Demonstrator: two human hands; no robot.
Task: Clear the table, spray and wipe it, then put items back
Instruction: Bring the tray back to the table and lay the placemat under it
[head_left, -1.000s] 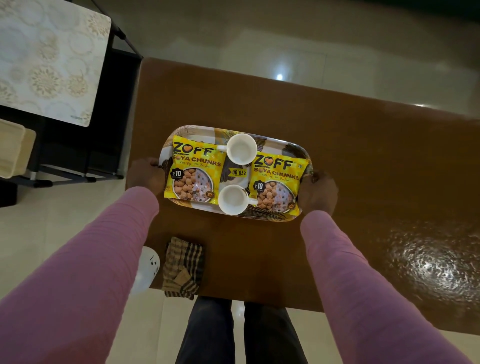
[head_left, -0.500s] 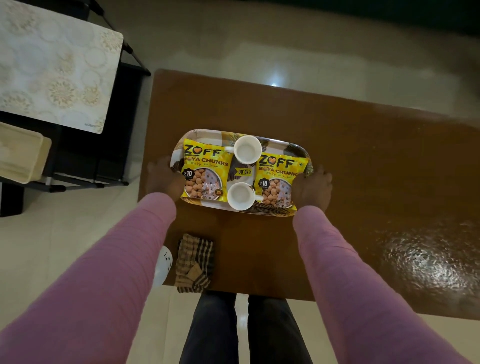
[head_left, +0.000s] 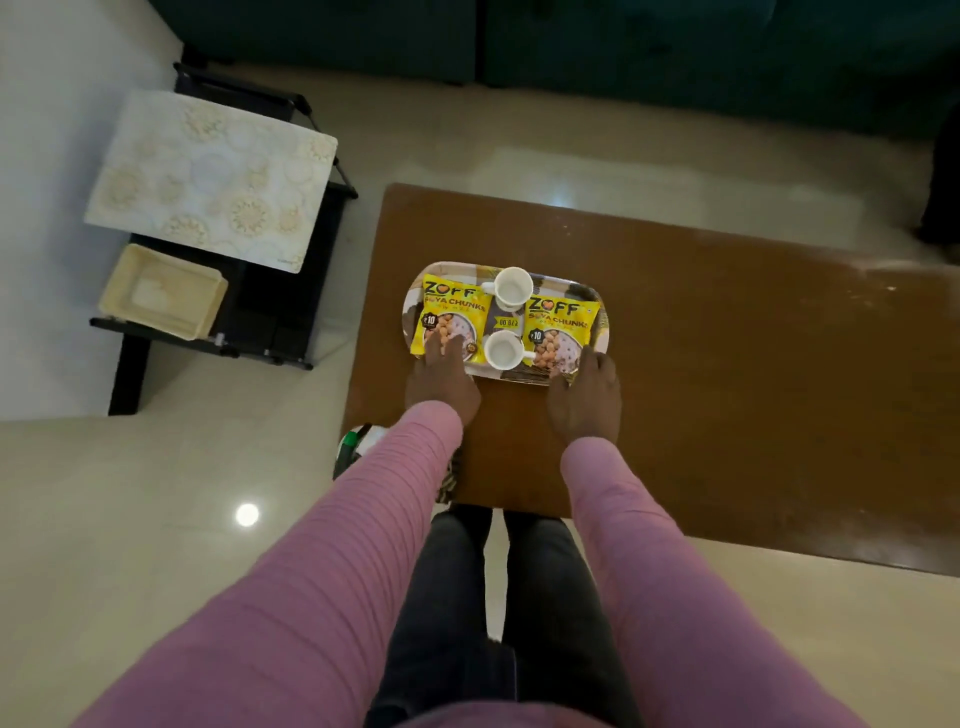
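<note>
A patterned tray (head_left: 598, 300) lies on the left part of the brown table (head_left: 753, 374). It carries two yellow soya chunk packets, the left packet (head_left: 456, 310) and the right packet (head_left: 560, 321), with two white cups between them: the far cup (head_left: 512, 287) and the near cup (head_left: 501, 349). My left hand (head_left: 441, 384) rests at the tray's near left edge, its straight fingers lying on the left packet. Beside the tray's near right corner, my right hand (head_left: 584, 400) touches the rim with its fingers extended.
A white spray bottle (head_left: 358, 441) and a checked cloth (head_left: 448, 480) sit at the table's near left corner, mostly hidden by my left sleeve. A black stand (head_left: 291, 312) with a patterned mat (head_left: 208, 176) and a cream bin (head_left: 163, 291) is at the left. A dark sofa (head_left: 623, 41) runs along the back.
My hands have left the tray's two short ends and moved to its near edge, fingers straightened. The camera has risen and pulled back, so more floor and the sofa show.
</note>
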